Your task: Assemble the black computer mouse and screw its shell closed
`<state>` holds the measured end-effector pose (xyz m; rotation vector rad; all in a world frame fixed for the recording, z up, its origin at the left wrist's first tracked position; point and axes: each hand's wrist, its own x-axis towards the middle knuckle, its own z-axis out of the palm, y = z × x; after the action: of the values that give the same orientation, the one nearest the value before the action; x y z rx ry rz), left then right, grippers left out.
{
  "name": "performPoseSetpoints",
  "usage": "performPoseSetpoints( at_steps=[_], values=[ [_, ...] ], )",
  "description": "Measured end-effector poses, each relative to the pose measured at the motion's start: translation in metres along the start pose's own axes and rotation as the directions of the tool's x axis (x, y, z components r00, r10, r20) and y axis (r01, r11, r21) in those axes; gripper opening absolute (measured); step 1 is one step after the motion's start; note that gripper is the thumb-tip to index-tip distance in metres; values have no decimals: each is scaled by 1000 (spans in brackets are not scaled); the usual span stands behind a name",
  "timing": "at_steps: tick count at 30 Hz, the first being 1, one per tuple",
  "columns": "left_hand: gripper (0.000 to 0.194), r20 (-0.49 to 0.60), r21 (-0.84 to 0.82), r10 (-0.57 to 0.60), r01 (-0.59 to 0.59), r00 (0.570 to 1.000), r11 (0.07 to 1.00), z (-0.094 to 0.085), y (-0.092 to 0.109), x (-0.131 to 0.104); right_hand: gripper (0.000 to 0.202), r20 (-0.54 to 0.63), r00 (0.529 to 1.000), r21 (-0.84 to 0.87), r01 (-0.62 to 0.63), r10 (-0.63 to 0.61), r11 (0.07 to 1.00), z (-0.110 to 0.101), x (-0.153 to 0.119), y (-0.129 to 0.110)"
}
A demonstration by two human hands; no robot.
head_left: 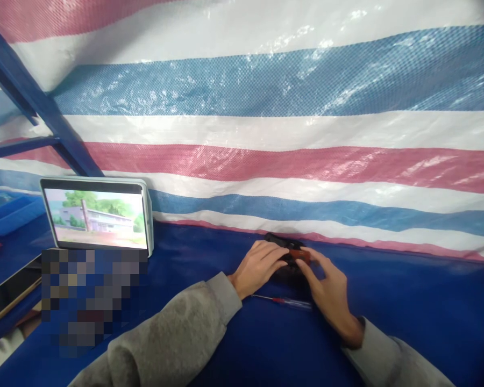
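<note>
My left hand (260,264) reaches in from the left, its fingers curled over a black object (275,238) at the back of the blue table. The object's kind is hard to make out, since both hands cover much of it. Between the thumb and fingers of my right hand (327,282) is an orange-red piece (302,255) that lies against the black object. A small screwdriver (288,302) with a clear handle and a red collar lies on the table just below the hands, touched by neither.
On the left, a tablet (99,215) stands upright with a cartoon playing. A phone-like dark device (14,284) and a blue tray (14,215) are further left, near a blue metal frame (36,99). A striped plastic sheet (266,161) hangs behind the table (282,349).
</note>
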<state>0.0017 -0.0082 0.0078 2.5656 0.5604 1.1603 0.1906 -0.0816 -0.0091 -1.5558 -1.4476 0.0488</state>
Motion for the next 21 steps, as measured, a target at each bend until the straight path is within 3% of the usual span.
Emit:
performPoseSetpoints(
  at_steps=[4,12,21],
  values=[
    [27,-22,-26,-26,26,999,999,0,2,-1,43,14,999,7,-41,41,999,-1,-1,-1],
    [29,-144,-83,-55,43,988,996,0,0,-1,43,-15,998,12,58,-57,998,-2,-2,-4],
    [43,-141,-132,-39,21,989,991,2,-5,-1,40,-40,996,22,77,-76,997,-3,-1,-8]
  ],
)
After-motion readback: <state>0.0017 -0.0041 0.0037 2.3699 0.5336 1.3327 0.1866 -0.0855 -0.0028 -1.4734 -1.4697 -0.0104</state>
